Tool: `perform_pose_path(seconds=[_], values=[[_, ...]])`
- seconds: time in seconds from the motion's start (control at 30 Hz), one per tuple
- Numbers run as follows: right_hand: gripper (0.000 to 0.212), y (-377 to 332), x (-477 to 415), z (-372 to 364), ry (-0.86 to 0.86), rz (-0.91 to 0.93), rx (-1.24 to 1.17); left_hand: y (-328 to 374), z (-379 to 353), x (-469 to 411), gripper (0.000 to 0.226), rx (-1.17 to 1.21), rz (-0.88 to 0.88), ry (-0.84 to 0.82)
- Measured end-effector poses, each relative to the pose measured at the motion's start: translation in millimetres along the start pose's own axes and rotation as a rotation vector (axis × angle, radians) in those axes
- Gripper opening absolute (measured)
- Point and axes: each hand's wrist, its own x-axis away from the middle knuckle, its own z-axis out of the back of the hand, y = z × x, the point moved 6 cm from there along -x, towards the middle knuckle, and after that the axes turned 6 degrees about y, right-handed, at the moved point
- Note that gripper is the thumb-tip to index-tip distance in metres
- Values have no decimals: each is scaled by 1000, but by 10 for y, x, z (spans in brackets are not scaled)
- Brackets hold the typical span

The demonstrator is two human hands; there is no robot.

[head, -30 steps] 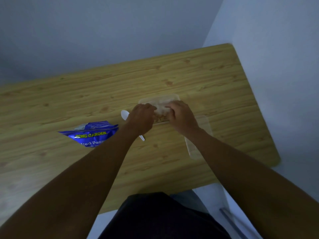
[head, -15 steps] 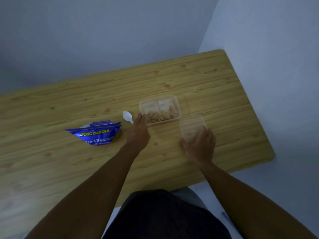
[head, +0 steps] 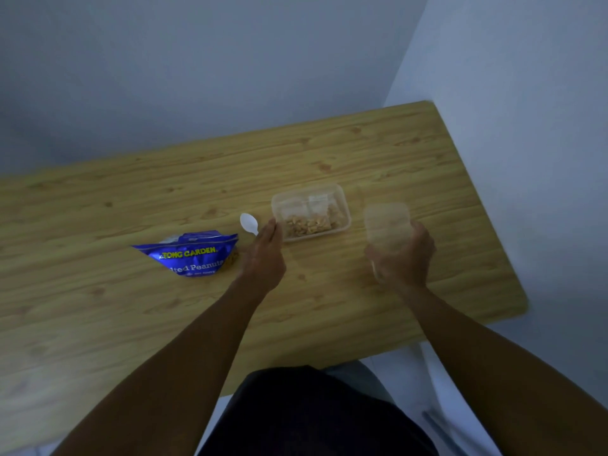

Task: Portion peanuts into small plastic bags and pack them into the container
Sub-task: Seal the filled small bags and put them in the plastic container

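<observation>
A clear plastic container [head: 343, 222] stands on the wooden table [head: 98, 307], holding small bags of peanuts [head: 307, 222]. My left hand [head: 266, 255] rests flat at the container's near left corner, fingers touching its edge, holding nothing. My right hand [head: 406, 255] grips the clear lid [head: 386, 225] and holds it tilted up off the table, to the right of the container. A blue peanut packet [head: 190, 253] lies open to the left of my left hand. A white plastic spoon [head: 248, 222] lies between packet and container, its handle under my left fingers.
The table's right end meets a white wall, and a grey wall runs along its far edge. The near edge is just in front of my dark-clothed lap [head: 312, 413].
Both hands left the container's inside. My left hand drew back to its left corner. My right hand moved right, took hold of the lid and lifted it off the table.
</observation>
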Motion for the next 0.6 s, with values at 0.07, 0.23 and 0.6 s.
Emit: perform_pose_path(seconds=[0.07,0.23,0.6], values=[[97,-270,-93,-2,-30,77,-137,-26,-14,20,67,-42,-43,-38],[119,-1021,-127,-286,-359,562,-135,-9,139,-27,58,161,103,-42],[134,-1662,-191,-914,-814,1077,318,-50,301,-23,55,522,386,30]])
